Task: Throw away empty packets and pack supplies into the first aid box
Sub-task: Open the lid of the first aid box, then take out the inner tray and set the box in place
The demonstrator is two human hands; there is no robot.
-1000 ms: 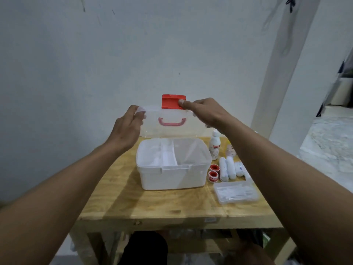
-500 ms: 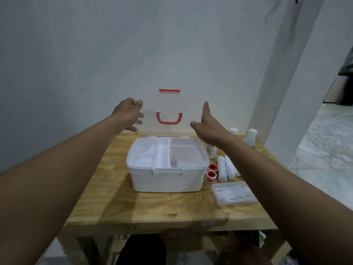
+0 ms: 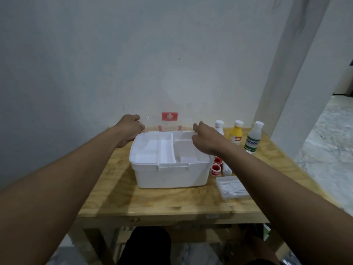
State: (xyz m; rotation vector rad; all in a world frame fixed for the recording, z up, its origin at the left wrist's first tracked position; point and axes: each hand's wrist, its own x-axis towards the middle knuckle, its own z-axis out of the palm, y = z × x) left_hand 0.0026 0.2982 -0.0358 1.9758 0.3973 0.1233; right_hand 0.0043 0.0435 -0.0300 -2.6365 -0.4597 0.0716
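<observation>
**Box open at mid-table**

Plywood table (image 3: 133, 199) is backed by a wall; bare board lies left and front. First aid box (image 3: 172, 176) is set long axis left-right, clear lid (image 3: 169, 121) tipped rearward. Left hand (image 3: 129, 127) is curled on the lid's corner; right hand (image 3: 205, 138), fingers loosely spread, is rested on the rear rim.

left hand (image 3: 129, 125), right hand (image 3: 205, 138), arms outstretched, fingers curled
</observation>
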